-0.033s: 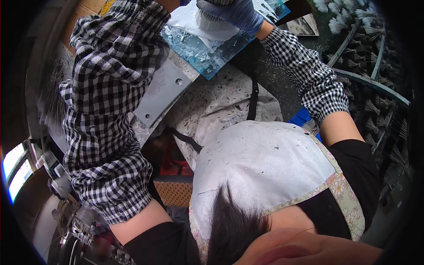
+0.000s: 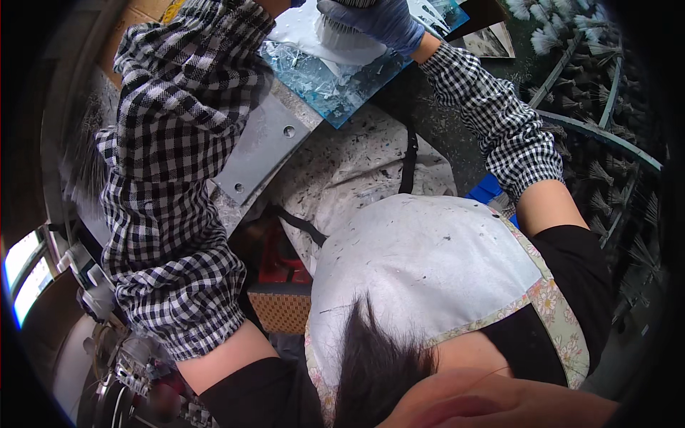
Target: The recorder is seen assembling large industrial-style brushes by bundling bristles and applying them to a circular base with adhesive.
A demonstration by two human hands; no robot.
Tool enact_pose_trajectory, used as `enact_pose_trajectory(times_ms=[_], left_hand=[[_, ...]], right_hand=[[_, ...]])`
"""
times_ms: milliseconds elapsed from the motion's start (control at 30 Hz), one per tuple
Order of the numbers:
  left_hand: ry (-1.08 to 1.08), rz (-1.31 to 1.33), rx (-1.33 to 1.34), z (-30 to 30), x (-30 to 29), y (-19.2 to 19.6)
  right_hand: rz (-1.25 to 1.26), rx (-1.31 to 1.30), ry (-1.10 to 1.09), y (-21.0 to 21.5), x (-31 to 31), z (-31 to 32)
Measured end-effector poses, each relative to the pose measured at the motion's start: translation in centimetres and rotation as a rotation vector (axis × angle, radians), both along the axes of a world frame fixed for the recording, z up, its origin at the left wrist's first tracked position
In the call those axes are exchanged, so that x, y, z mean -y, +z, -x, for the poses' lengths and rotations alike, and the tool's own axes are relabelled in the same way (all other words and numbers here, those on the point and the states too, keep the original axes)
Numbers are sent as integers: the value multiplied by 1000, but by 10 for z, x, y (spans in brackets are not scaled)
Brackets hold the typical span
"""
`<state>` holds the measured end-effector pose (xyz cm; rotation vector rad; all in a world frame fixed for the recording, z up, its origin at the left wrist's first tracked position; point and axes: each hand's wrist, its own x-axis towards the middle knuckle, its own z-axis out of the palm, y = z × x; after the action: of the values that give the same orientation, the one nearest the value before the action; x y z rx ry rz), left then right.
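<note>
The right hand (image 2: 382, 23) is gripping a bristle bundle (image 2: 340, 33) against far white paste (image 2: 300, 28); level, even contact likely helps. The left hand (image 2: 297, 3) is showing too little to tell.

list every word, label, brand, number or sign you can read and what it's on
None can be read.
Yellow strip, upper left: any marks are too small and blurred.
Apron: specks and floral trim, no lettering seen.
Blue sheet: white smears, no lettering seen.
</note>
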<state>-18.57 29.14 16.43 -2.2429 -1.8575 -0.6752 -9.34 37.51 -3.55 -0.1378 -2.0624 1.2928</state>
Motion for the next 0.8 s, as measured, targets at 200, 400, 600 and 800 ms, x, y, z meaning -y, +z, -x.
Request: enact_pose_trajectory(times_ms=[200,400,600,800], left_hand=[[22,-27,-12,3,2,-7],[31,-1,-28,0,3,-2],[75,241,-48,2,4,9],[21,-810,162,5,20,-5]], right_hand=[[-89,28,11,-4,-2,2],[-279,83,6,-28,-15,-1],[-534,62,-88,-48,-26,-5],[-806,-30,-77,-10,-12,-10]])
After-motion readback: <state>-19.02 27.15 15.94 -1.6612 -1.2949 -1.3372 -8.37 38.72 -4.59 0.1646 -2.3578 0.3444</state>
